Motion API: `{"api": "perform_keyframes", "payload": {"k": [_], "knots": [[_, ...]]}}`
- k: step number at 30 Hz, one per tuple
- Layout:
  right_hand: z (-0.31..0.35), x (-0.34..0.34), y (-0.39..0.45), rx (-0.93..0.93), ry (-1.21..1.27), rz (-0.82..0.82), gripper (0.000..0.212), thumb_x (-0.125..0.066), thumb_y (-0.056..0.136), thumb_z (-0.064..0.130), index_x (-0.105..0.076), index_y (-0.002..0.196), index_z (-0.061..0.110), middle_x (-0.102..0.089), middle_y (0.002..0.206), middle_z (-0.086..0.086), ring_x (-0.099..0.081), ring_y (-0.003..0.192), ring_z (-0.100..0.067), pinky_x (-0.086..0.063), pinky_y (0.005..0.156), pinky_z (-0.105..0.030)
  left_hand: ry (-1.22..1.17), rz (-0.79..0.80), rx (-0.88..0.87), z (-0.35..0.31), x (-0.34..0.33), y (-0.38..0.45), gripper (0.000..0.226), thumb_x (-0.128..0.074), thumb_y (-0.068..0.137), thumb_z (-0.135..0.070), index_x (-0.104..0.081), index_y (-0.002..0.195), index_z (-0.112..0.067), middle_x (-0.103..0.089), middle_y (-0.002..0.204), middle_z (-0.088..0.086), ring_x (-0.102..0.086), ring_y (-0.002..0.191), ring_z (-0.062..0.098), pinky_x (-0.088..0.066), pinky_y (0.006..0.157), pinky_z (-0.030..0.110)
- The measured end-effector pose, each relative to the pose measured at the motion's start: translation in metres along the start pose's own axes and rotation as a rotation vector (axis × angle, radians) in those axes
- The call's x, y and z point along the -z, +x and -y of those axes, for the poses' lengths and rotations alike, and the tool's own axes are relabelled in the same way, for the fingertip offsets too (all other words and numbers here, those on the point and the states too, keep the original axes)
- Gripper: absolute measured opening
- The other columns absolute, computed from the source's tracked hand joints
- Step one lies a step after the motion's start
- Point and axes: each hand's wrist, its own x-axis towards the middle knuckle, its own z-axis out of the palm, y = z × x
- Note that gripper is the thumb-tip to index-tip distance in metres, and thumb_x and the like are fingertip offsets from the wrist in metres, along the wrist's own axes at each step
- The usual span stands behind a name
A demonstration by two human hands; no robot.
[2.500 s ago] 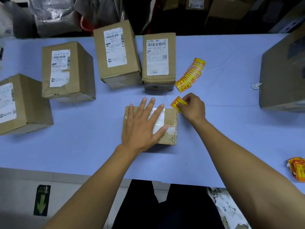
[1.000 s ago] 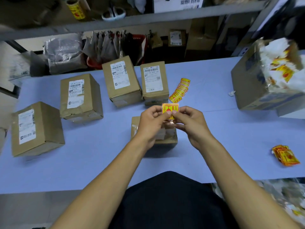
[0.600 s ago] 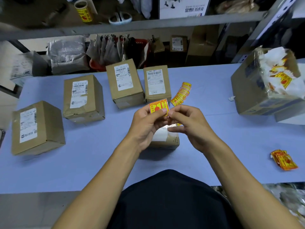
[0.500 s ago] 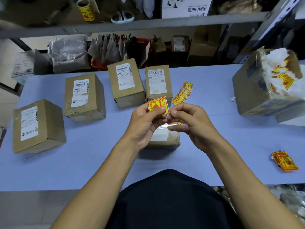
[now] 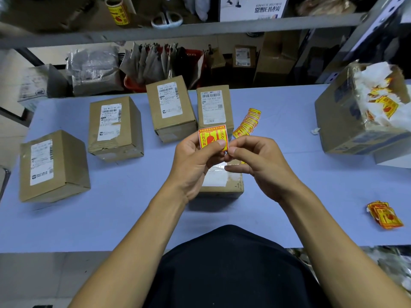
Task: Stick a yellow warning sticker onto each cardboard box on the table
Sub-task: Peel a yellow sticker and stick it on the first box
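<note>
Sticker (image 5: 213,136), yellow w/ red print, sits pinched in our left hand (image 5: 195,163) above the small box (image 5: 222,181). Our right hand (image 5: 255,161) nips its lower-right corner w/ curled fingertips.

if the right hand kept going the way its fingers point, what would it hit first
Its fingertips point leftward at the yellow sticker and the left hand holding it, so the right hand would probably meet those first; they look almost touching already.
</note>
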Motion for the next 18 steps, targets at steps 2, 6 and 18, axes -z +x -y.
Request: {"api": "perform_keyframes", "payload": {"k": [2,6,18], "knots": [[-0.001,0.000,-0.001,0.000,-0.009,-0.005,0.013,-0.060,0.095,0.001,-0.070,0.088,0.004,-0.069,0.077,-0.009,-0.067,0.081,-0.018,-0.062,0.079,-0.040,0.007,0.001,-0.004,0.000,-0.001,-0.001,0.012,-0.064,0.089,0.003,-0.067,0.096,-0.006,-0.069,0.071,0.003,-0.063,0.060,0.015,-0.057,0.064,0.024],[-0.002,0.000,-0.003,0.006,-0.029,-0.008,0.013,-0.059,0.096,0.003,-0.070,0.089,0.004,-0.069,0.078,-0.008,-0.067,0.082,-0.017,-0.063,0.079,-0.042,0.017,0.000,-0.003,0.001,-0.002,-0.003,0.012,-0.064,0.090,0.003,-0.066,0.098,-0.005,-0.068,0.072,0.003,-0.063,0.060,0.015,-0.057,0.065,0.024],[-0.008,-0.004,0.001,0.062,-0.043,-0.087,0.020,-0.058,0.097,0.004,-0.066,0.081,0.013,-0.064,0.074,0.001,-0.063,0.077,-0.010,-0.058,0.074,-0.028,0.321,-0.253,-0.124,0.014,-0.004,-0.002,0.044,-0.083,0.077,-0.026,-0.059,0.115,-0.028,-0.063,0.118,-0.002,-0.060,0.110,0.010,-0.049,0.092,0.025]]}}
